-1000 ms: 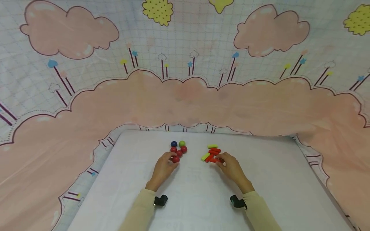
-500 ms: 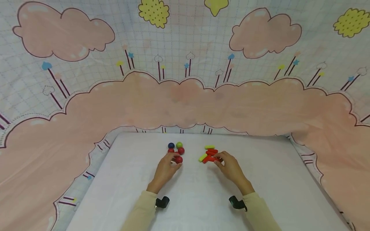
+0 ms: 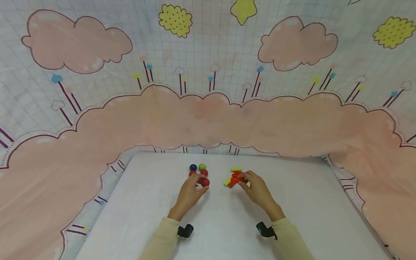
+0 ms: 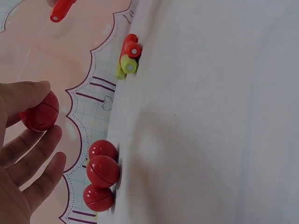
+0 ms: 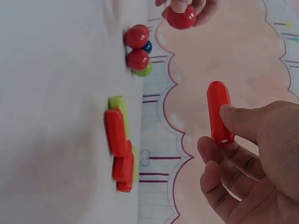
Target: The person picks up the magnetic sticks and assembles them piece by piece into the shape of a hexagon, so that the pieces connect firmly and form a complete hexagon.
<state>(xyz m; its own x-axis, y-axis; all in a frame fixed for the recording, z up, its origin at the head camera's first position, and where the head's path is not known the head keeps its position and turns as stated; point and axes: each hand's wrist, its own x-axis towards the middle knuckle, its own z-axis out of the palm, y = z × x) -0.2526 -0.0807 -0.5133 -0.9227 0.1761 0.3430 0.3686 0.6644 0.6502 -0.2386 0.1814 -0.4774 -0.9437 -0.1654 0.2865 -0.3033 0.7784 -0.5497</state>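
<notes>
My left hand (image 3: 189, 193) pinches a glossy red ball (image 4: 41, 112) between thumb and fingers, held up off the white table. A thin seam runs round the ball. Below it sit more red balls (image 4: 103, 171), a blue ball (image 3: 193, 167) and a green ball (image 3: 202, 166). My right hand (image 5: 271, 158) pinches a red toy rod (image 5: 217, 109) with a small pale disc in its end, also raised. Under it lies a small pile of red rods (image 5: 116, 133) and yellow-green rods (image 3: 236, 169). In the head view my right-hand fingers overlap part of this pile.
The white table (image 3: 214, 224) spreads around both groups, its far edge just behind them. A cloth with pink clouds (image 3: 208, 119) hangs behind and along the sides. Each sleeve has a black wrist camera (image 3: 186, 230) at its cuff.
My left hand has lifted the red ball off its group and carried it a little to the right. My right hand has raised the red rod from the pile.
</notes>
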